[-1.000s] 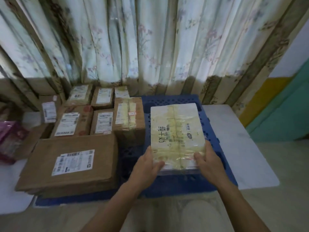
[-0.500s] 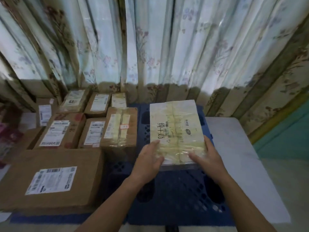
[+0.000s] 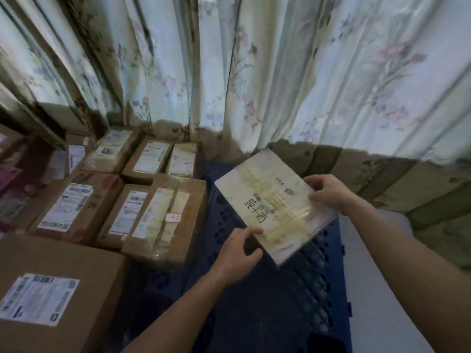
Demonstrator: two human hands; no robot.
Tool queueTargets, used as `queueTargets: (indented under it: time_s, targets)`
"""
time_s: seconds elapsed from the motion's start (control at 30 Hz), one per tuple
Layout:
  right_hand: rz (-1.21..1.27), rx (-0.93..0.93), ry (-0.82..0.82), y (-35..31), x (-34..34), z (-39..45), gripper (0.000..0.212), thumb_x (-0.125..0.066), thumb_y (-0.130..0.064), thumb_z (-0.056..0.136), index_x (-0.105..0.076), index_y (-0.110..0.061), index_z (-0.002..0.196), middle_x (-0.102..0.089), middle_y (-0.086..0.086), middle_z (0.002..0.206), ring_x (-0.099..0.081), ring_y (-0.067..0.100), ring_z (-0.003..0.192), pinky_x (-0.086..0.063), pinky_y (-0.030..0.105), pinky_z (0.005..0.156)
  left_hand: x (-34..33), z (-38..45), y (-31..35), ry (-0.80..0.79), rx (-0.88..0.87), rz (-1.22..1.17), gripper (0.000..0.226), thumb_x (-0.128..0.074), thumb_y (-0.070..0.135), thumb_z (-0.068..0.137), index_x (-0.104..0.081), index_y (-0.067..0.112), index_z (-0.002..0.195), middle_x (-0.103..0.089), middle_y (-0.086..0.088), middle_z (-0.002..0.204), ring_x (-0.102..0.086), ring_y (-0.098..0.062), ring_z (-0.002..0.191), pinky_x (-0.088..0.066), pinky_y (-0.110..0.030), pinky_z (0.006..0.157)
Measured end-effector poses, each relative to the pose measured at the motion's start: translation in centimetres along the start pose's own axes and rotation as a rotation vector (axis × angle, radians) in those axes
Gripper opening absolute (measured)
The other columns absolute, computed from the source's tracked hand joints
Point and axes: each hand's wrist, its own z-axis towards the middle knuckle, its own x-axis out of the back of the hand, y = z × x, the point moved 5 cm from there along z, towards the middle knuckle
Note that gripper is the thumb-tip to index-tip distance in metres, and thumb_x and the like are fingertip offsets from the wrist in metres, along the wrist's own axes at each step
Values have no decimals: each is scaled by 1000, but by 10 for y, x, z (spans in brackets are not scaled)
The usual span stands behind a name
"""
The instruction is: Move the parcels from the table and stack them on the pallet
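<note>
Currently a flat white parcel (image 3: 275, 207), wrapped in yellowed tape and printed with dark characters, is held between both hands above the blue pallet (image 3: 254, 301). It is turned at a slant, with one corner pointed toward the curtain (image 3: 305, 72) and the opposite corner toward the viewer. The left hand (image 3: 237, 256) is set at the parcel's near left edge: its thumb is laid over the top face beside the printed characters, and its other fingers are curled beneath the edge, so that the edge is pinched. The right hand (image 3: 331, 192) is closed on the far right edge, with the thumb pressed on the top face and the fingers bent round the rim. Whether the underside is touching the pallet cannot be told; the near corner is seen above the pallet's slotted surface. To the left, on the pallet, brown cardboard boxes (image 3: 163, 217) with white labels are packed closely together, well apart from the held parcel. A larger brown box (image 3: 58, 296) is seen at the lower left.
</note>
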Motion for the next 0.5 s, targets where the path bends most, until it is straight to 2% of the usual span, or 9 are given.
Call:
queueTargets:
  time_s: [0.07, 0.17, 0.27, 0.33, 0.43, 0.5]
  targets:
    - [-33, 25, 24, 0, -5, 15, 47, -60, -4, 94, -64, -22, 137, -66, -2, 125, -58, 13, 107, -46, 29, 90, -6, 5, 4, -20, -9, -18, 41, -63, 29, 93, -54, 42, 131, -53, 15, 116, -56, 1, 109, -47, -25, 99]
    - [-42, 105, 127, -7, -14, 31, 45, -58, -8, 96, -63, -22, 139, -66, -1, 134, -60, 14, 114, -43, 25, 90, -7, 19, 7, -21, 1, -96, 35, -62, 31, 91, -58, 42, 124, -60, 9, 107, -62, -2, 99, -53, -27, 89]
    - [-39, 115, 201, -8, -17, 47, 38, -59, -11, 98, -67, -20, 134, -69, -1, 131, -62, 17, 116, -44, 23, 90, 0, 30, 7, 2, 36, -157, 27, -63, 27, 93, -60, 38, 116, -61, 8, 93, -62, -4, 82, -48, -21, 73]
    - [-71, 130, 212, -9, -18, 54, 35, -60, -12, 97, -69, -21, 130, -71, -1, 127, -64, 15, 113, -44, 22, 90, 3, 32, 8, 15, 44, -191, 24, -63, 25, 92, -61, 39, 112, -59, 9, 86, -58, -3, 73, -48, -22, 69]
    - [-65, 131, 202, -5, -19, 57, 35, -60, -15, 98, -67, -22, 131, -70, -2, 129, -64, 15, 115, -44, 23, 94, 3, 32, 6, -16, 26, -197, 29, -63, 28, 89, -59, 43, 113, -62, 6, 91, -63, -9, 81, -55, -34, 78]
    - [-48, 133, 266, 1, -19, 50, 41, -64, -22, 95, -63, -24, 136, -66, -1, 134, -60, 19, 121, -46, 33, 103, 2, 30, 4, -55, 26, -227, 33, -64, 26, 89, -59, 44, 117, -63, 8, 100, -66, -9, 92, -57, -34, 85]
